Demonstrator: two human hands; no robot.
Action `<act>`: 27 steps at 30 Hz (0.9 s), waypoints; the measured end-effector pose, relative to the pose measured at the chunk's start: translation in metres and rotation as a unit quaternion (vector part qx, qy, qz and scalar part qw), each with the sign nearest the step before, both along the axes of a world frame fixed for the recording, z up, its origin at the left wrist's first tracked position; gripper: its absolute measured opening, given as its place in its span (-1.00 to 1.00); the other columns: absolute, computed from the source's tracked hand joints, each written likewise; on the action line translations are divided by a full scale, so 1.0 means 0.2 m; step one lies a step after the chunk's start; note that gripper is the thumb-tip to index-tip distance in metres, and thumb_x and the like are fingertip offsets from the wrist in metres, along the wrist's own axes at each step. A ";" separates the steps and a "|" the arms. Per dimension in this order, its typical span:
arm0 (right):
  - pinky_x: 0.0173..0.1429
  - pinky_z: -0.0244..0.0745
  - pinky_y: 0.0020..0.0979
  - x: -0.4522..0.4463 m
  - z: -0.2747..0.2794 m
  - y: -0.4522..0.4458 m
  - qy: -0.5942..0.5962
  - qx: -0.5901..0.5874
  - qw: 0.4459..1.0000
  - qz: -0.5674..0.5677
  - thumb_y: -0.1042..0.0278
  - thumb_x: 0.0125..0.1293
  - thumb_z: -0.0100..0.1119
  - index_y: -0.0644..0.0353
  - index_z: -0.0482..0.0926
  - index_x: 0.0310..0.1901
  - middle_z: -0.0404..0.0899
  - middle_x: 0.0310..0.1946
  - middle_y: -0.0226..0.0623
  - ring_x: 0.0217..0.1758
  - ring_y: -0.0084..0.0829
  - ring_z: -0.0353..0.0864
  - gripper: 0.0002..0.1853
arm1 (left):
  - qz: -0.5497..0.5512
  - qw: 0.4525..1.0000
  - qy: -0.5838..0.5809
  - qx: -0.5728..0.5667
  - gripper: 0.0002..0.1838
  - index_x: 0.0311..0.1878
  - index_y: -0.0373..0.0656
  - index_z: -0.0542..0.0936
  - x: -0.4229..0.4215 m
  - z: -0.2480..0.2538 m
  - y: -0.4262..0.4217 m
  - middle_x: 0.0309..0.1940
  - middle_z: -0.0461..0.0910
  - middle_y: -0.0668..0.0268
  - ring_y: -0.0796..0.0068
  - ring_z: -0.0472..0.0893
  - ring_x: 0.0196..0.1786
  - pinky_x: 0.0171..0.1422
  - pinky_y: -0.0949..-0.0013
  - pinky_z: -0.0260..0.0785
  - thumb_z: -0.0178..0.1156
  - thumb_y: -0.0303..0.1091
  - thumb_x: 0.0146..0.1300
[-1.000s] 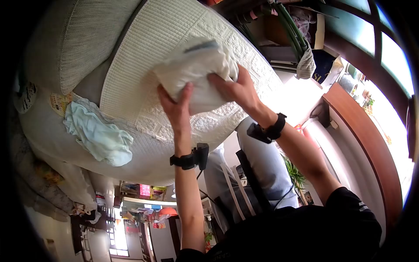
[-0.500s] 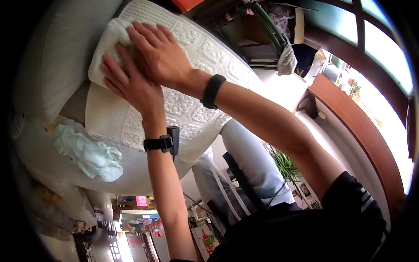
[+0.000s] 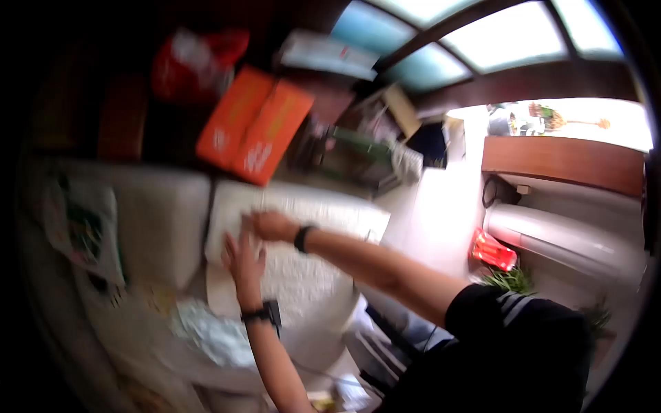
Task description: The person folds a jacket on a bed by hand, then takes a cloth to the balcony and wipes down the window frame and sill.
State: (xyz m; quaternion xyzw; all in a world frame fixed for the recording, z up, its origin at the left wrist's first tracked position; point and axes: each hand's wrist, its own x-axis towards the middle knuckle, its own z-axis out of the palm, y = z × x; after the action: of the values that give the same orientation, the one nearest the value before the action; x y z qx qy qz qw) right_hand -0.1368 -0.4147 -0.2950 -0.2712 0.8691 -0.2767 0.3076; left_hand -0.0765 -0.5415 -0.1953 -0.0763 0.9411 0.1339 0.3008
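My left hand is over the cream quilted cover on the seat, its fingers apart and nothing seen in them. Just above it, my right hand hovers or rests near the cover's upper left part; motion blur smears its fingers. A pale area lies under and beside both hands, but the blur hides where the white folded cloth ends and the cover begins. Down to the left, a crumpled pale green cloth lies on the sofa.
An orange box stands beyond the seat, with a red bag behind it. The sofa's thick armrest or cushion borders the cover at left. Green-framed clutter is further right. On the floor side are a red object and a plant.
The view has swung up and back, bringing the orange box and red bag in. My hands, flat on the white folded cloth before, are now blurred and differently posed, the left with fingers spread.
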 end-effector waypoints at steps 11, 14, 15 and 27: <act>0.10 0.52 -0.17 0.71 0.67 1.68 -0.187 0.024 0.936 -0.298 0.29 0.24 0.14 0.07 0.60 0.08 0.70 -0.12 -0.14 -0.02 -0.11 0.66 -0.65 | 0.038 0.959 0.094 0.266 -0.52 0.27 -0.27 0.44 0.87 0.95 0.63 0.17 0.52 -0.06 -0.04 0.51 0.22 0.32 0.11 0.35 0.18 -0.35 0.30; 0.06 0.53 -0.11 0.98 0.67 2.10 -0.153 0.074 0.896 -0.409 0.26 0.17 0.14 0.19 0.69 -0.15 0.69 -0.23 0.01 -0.08 -0.03 0.67 -0.71 | 0.033 0.943 0.059 0.326 -0.53 0.28 -0.25 0.44 1.06 1.03 0.87 0.16 0.53 -0.06 -0.05 0.51 0.20 0.28 0.11 0.37 0.15 -0.30 0.34; 0.09 0.53 -0.12 1.03 0.73 2.19 -0.176 0.089 0.872 -0.447 0.26 0.16 0.13 0.20 0.69 -0.18 0.69 -0.22 0.02 -0.07 -0.01 0.66 -0.72 | 0.039 0.944 0.029 0.325 -0.54 0.28 -0.22 0.44 1.11 1.03 0.97 0.15 0.54 -0.05 -0.01 0.53 0.19 0.28 0.14 0.37 0.15 -0.31 0.35; 0.19 0.47 -0.08 1.05 -0.13 2.69 -0.092 0.064 0.872 -0.477 0.28 0.14 0.18 0.23 0.59 0.04 0.54 0.01 0.21 0.14 0.10 0.50 -0.58 | 0.129 0.835 -0.207 0.493 -0.34 0.48 -0.19 0.19 0.88 -0.46 2.06 0.36 0.35 -0.04 0.15 0.40 0.39 0.42 0.21 0.27 0.13 -0.16 0.41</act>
State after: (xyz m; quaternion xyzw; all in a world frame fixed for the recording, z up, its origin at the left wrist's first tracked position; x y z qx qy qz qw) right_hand 0.0728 0.1237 -0.3205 0.2233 0.8763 -0.3574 0.2335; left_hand 0.0990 -0.1285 -0.2868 -0.0646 0.6483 0.5985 0.4662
